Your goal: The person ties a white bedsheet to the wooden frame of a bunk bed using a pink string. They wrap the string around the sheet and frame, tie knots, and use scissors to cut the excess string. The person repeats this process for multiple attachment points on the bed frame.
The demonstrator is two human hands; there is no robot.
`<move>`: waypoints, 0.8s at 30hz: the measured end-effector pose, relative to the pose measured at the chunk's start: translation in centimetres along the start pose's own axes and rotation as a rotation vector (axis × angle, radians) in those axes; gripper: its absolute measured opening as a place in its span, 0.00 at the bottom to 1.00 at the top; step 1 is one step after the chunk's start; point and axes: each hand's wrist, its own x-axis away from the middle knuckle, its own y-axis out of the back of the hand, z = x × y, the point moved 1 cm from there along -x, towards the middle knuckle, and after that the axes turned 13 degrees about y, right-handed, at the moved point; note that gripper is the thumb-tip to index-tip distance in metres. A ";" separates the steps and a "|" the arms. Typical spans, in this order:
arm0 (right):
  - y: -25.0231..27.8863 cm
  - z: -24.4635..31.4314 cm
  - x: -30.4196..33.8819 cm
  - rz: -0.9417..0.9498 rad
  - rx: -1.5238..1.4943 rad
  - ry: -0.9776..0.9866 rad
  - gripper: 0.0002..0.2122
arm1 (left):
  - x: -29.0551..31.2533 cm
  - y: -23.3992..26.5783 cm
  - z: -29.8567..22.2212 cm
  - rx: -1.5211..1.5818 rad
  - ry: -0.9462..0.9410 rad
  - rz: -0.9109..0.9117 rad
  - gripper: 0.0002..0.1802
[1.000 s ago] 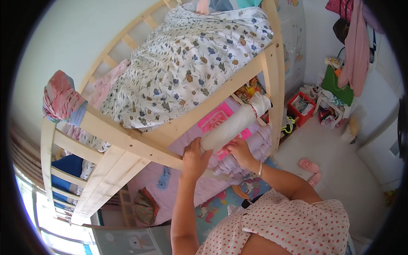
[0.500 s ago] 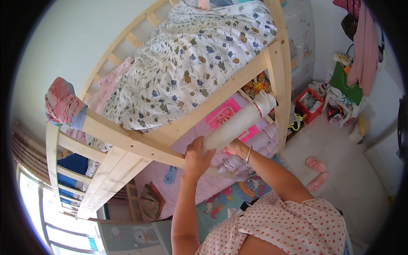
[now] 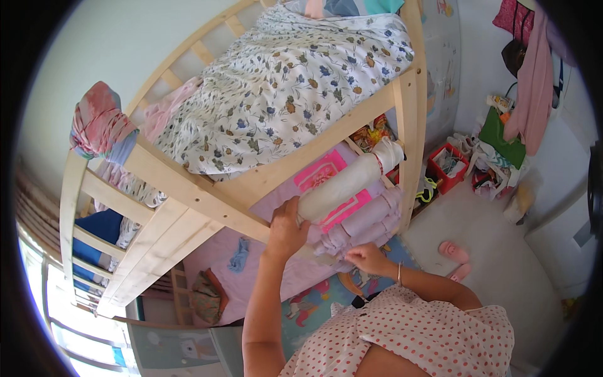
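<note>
A long white roll (image 3: pixel 342 187), with a thin red tie near its gathered far end, slants up and away beside the rail of the wooden bunk bed (image 3: pixel 251 226). My left hand (image 3: pixel 287 227) is closed around its near end. Lower and to the right, my right hand (image 3: pixel 372 259) is off the roll, fingers curled by the ruffled lavender bedding (image 3: pixel 361 226). Whether a bit of material is pinched in those fingers is too small to tell. A bright pink printed packet (image 3: pixel 321 171) lies partly behind the roll on the lower bunk.
A flowered quilt (image 3: pixel 301 88) covers the upper bunk. Bundled cloth (image 3: pixel 100 119) tops the bed's left corner post. On the floor at right are pink slippers (image 3: pixel 453 252) and a red bin (image 3: pixel 449 168). Clothes (image 3: pixel 534 81) hang on the right wall.
My right hand has come away from the roll, moving down and toward me. My left hand stays on the roll's near end. The view has shifted slightly.
</note>
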 end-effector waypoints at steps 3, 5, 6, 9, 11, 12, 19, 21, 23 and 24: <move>-1.1 3.1 -0.2 0.149 0.185 0.215 0.03 | 0.2 -0.1 -0.1 0.001 -0.008 -0.012 0.30; -1.4 4.7 -0.8 0.185 0.255 0.338 0.02 | 0.2 -0.2 -0.1 0.007 -0.016 -0.025 0.29; -1.6 4.7 -0.5 0.281 0.280 0.325 0.01 | 0.2 -0.3 -0.1 0.014 -0.014 -0.020 0.29; -1.8 5.4 -0.1 0.390 0.297 0.315 0.01 | 0.0 0.0 -0.2 0.018 -0.023 -0.025 0.29; -1.6 7.4 -0.2 0.242 0.223 0.334 0.02 | 0.3 -0.1 0.0 0.010 -0.029 -0.042 0.30; -1.5 8.3 -0.4 0.197 0.217 0.364 0.03 | 0.3 -0.2 -0.1 0.008 -0.030 -0.048 0.30; 0.1 12.2 -2.6 0.338 0.363 0.512 0.03 | 0.3 -0.3 -0.2 0.018 -0.040 -0.063 0.29; 0.1 12.6 -3.5 0.406 0.364 0.576 0.03 | 0.3 -0.3 -0.2 0.010 -0.046 -0.066 0.28; -0.1 13.5 -5.5 0.438 0.305 0.660 0.04 | 0.4 -0.2 -0.4 -0.002 -0.056 -0.073 0.26; 0.1 14.2 -6.9 0.431 0.297 0.711 0.04 | 0.4 -0.2 -0.2 -0.010 -0.064 -0.084 0.26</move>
